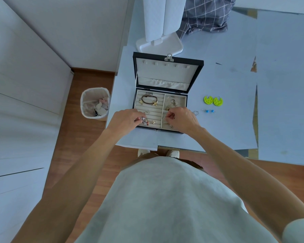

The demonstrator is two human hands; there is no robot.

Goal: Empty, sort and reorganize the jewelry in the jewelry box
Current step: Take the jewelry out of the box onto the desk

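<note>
In the open black jewelry box (165,95) on the pale bench (226,130), our left hand (125,120) pinches a small silver trinket (144,120) while our right hand (182,118), nearer the laid-out lime-green earrings (213,100), pinches something too small to tell

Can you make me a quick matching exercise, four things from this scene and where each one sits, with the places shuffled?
Things:
1. green earrings
2. brown bracelet
3. waste bin
4. blue earrings

Places:
A. on the floor, left of the table
B. on the table, right of the jewelry box, farther from the person
C. inside the box, left compartment
D. on the table, right of the box, nearer the person

Pairs: 1-B, 2-C, 3-A, 4-D
</note>
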